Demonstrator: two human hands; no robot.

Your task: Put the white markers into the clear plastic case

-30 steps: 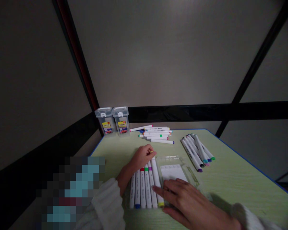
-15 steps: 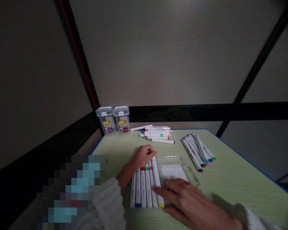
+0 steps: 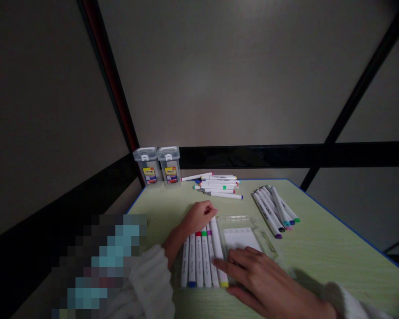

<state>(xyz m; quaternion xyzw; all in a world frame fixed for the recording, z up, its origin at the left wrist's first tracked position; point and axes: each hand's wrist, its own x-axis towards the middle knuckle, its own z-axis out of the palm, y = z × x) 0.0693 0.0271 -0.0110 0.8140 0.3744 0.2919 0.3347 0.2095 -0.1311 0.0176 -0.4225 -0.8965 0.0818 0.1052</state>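
Several white markers [image 3: 199, 261] lie side by side in one half of an opened clear plastic case [image 3: 237, 218]. Coloured bands or ends show on some of them. At the row's right edge is a yellow-ended marker [image 3: 220, 259]. My left hand [image 3: 199, 215] rests over the far ends of the row, fingers curled closed and thumb by the yellow-ended marker's far end; what is inside the fingers is hidden. My right hand [image 3: 252, 274] is open above the near right part of the case, its index fingertip touching the markers at the row's right side.
Two lidded clear marker boxes [image 3: 151, 166] stand at the back left. Beside them lies a pile of thinner white markers [image 3: 219, 184]. A second bundle of markers [image 3: 274, 210] lies to the right. A white card [image 3: 242, 238] sits in the case's right half.
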